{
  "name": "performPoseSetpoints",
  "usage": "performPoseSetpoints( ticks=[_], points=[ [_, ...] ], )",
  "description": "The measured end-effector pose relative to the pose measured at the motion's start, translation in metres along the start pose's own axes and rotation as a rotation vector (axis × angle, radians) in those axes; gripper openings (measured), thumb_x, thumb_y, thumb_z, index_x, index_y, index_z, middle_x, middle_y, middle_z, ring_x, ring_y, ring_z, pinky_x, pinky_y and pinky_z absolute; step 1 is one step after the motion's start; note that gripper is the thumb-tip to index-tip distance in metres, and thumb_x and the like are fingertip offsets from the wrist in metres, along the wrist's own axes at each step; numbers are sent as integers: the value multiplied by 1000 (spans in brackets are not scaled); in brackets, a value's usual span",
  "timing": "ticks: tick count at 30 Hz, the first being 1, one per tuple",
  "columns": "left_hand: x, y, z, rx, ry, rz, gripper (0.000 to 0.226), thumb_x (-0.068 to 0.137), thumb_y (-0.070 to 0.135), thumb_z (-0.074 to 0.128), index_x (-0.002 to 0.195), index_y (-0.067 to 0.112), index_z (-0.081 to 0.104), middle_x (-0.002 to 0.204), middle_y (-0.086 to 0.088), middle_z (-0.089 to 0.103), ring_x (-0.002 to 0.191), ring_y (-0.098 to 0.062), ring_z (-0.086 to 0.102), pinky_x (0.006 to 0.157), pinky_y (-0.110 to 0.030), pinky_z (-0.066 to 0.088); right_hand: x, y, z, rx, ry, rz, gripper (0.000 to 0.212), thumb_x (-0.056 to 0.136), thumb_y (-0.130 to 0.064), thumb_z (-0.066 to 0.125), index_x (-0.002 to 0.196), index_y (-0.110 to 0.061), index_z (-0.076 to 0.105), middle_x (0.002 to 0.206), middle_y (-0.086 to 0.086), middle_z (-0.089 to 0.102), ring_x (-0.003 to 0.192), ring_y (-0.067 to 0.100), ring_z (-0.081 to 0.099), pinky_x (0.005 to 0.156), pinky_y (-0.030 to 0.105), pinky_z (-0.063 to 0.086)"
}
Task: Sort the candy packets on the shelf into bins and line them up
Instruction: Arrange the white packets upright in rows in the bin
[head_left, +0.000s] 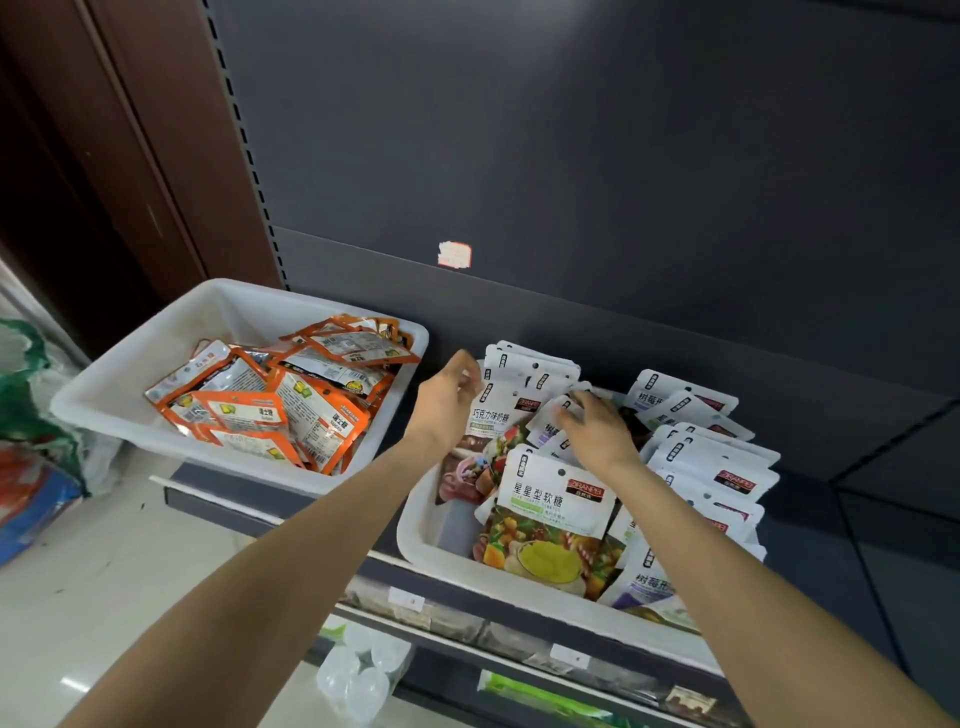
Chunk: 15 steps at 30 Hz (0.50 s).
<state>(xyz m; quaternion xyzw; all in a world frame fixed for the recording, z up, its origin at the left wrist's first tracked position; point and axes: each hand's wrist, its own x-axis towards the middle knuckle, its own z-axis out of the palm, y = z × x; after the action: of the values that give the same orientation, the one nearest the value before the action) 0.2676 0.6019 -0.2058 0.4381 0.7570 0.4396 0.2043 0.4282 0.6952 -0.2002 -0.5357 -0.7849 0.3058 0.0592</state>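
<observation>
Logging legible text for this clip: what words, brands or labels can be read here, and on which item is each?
"星星型软糖": front white packet in the right bin.
"ZIRANPEI": red brand strip on that same packet.
"巧克力味奶糖": packet beside the left hand.
"树莓": purple packet at the bin's front, remainder cut off.
Orange packets in the left bin: too blurred.
Sticker on the back panel and shelf-edge tags: unreadable.

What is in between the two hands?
In the head view, white candy packets standing in the right bin lie between the left hand and the right hand. Both hands touch them.
</observation>
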Motion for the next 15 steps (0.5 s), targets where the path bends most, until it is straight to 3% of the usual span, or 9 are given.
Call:
performPoseSetpoints(
  ticks=[4,8,12,15],
  points=[
    [3,2,5,-17,-65,13,16,98,1,42,92,16,45,99,-10,60,86,-20,55,62,-19,40,-3,-5,-3,-13,68,-72,32,98,-22,46,126,-13,56,132,9,50,121,22,47,99,28,36],
    [3,4,10,-26,-111,41,13,98,6,44,91,17,45,96,-10,59,78,-19,53,61,-23,39,-14,-10,2,-43,80,-211,26,94,-6,52,117,-9,63,122,8,60,109,20,57,94,26,43],
    [6,3,10,-41,-174,72,16,98,6,44,90,19,44,96,-5,55,73,-17,52,57,-20,39,-11,-2,-5,-35,143,-86,47,95,-15,53,139,-13,39,141,13,37,129,25,40,104,29,31],
    [4,2,6,-187,-177,53,25,98,5,45,82,24,42,85,4,55,70,-11,49,58,-17,41,-2,2,-11,26,36,43,65,98,-22,46,151,-18,9,158,9,11,145,25,15,114,36,19]
  ],
)
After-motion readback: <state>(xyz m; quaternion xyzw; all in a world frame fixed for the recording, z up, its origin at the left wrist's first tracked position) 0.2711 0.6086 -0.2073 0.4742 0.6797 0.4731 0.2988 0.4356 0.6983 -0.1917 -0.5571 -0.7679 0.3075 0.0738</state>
